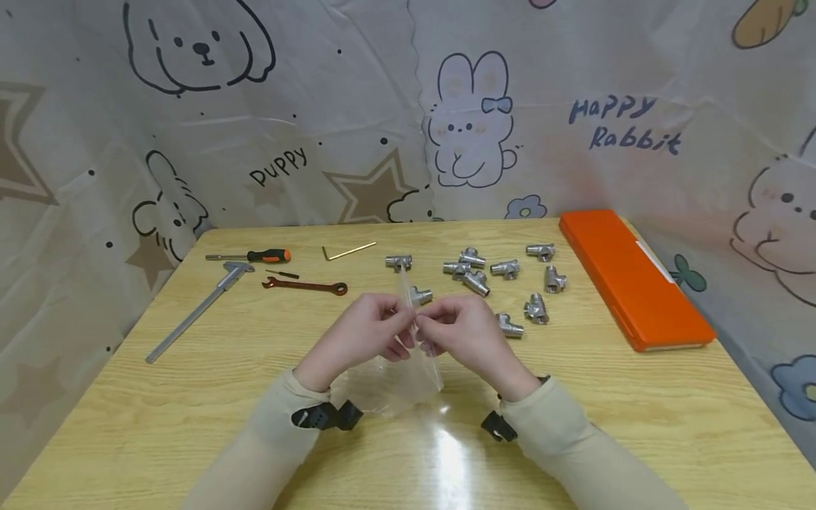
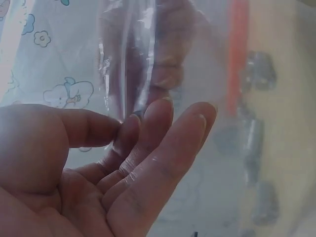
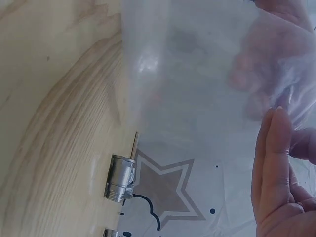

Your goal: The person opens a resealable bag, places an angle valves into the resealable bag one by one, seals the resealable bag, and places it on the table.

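Both hands meet over the middle of the table at a clear plastic bag (image 1: pixel 392 389), which hangs below them. With thumb and fingertip, my left hand (image 1: pixel 366 329) pinches the bag's edge; in the left wrist view the bag (image 2: pixel 131 54) shows zip-like ridges. My right hand (image 1: pixel 472 340) pinches it from the other side, and the right wrist view shows the film (image 3: pixel 197 89) bunched at the fingers. Just beyond the hands lies a metal tee fitting (image 1: pixel 422 295), partly hidden by the bag. Another tee fitting (image 1: pixel 511 326) lies beside the right hand.
More tee fittings (image 1: pixel 506 269) are spread over the back right, near an orange case (image 1: pixel 637 280). At the left lie a caliper (image 1: pixel 197 312), a screwdriver (image 1: pixel 268 256), a reddish wrench (image 1: pixel 306 286), a small dark-handled tool (image 1: pixel 283 274) and a gold hex key (image 1: pixel 352 251).
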Motion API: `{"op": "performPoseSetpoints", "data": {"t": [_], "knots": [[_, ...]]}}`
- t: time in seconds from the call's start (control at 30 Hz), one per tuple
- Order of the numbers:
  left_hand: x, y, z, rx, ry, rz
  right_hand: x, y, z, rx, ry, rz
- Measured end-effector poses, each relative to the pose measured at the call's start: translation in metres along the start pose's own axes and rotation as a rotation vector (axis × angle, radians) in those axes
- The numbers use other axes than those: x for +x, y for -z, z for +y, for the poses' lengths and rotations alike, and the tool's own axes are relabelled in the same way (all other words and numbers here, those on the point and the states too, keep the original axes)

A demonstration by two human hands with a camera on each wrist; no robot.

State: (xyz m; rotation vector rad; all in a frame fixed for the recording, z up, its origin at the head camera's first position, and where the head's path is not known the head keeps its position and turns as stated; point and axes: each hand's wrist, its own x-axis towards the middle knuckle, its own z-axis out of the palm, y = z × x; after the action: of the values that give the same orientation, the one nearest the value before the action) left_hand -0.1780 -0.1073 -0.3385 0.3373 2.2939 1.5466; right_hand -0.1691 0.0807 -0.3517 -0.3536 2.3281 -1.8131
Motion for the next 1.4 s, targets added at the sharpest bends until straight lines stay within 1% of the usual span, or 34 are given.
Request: {"op": "performPoseSetpoints", "data": {"t": [0.13, 0.33, 0.5, 0.63, 0.77, 0.87, 0.93, 1.0, 1.07, 1.17, 1.27, 1.33, 1.4], "knots": [[-0.004, 0.003, 0.002, 0.041, 0.003, 0.007, 0.0, 0.003, 0.001, -0.017, 0.0, 0.01], [-0.009, 0.012, 0.003, 0.076, -0.025, 0.023, 0.001, 0.011, 0.001, -0.052, -0.011, 0.03], [-0.012, 0.016, 0.005, 0.113, -0.021, 0.056, 0.0, 0.017, 0.001, -0.105, -0.013, 0.041], [-0.016, 0.021, 0.01, 0.166, -0.019, 0.092, -0.001, 0.021, 0.003, -0.175, 0.017, 0.041], [-0.025, 0.032, 0.016, 0.228, -0.023, 0.157, -0.002, 0.025, 0.004, -0.278, 0.033, 0.048], [-0.032, 0.041, 0.02, 0.26, -0.033, 0.206, -0.001, 0.028, 0.005, -0.328, 0.013, 0.046], [-0.036, 0.044, 0.023, 0.269, -0.047, 0.215, -0.001, 0.03, 0.005, -0.344, -0.011, 0.024], [-0.037, 0.043, 0.024, 0.278, -0.068, 0.196, 0.0, 0.029, 0.005, -0.358, -0.015, -0.005], [-0.037, 0.038, 0.025, 0.296, -0.085, 0.163, 0.001, 0.026, 0.005, -0.367, -0.006, -0.031], [-0.034, 0.029, 0.024, 0.332, -0.089, 0.118, 0.001, 0.019, 0.005, -0.369, 0.033, -0.049], [-0.03, 0.022, 0.02, 0.393, -0.08, 0.119, 0.001, 0.014, 0.004, -0.345, 0.043, -0.045], [-0.026, 0.018, 0.017, 0.461, -0.084, 0.138, 0.001, 0.013, 0.003, -0.332, 0.035, -0.035], [-0.023, 0.013, 0.013, 0.505, -0.075, 0.153, 0.001, 0.012, 0.002, -0.322, 0.028, -0.023]]}}
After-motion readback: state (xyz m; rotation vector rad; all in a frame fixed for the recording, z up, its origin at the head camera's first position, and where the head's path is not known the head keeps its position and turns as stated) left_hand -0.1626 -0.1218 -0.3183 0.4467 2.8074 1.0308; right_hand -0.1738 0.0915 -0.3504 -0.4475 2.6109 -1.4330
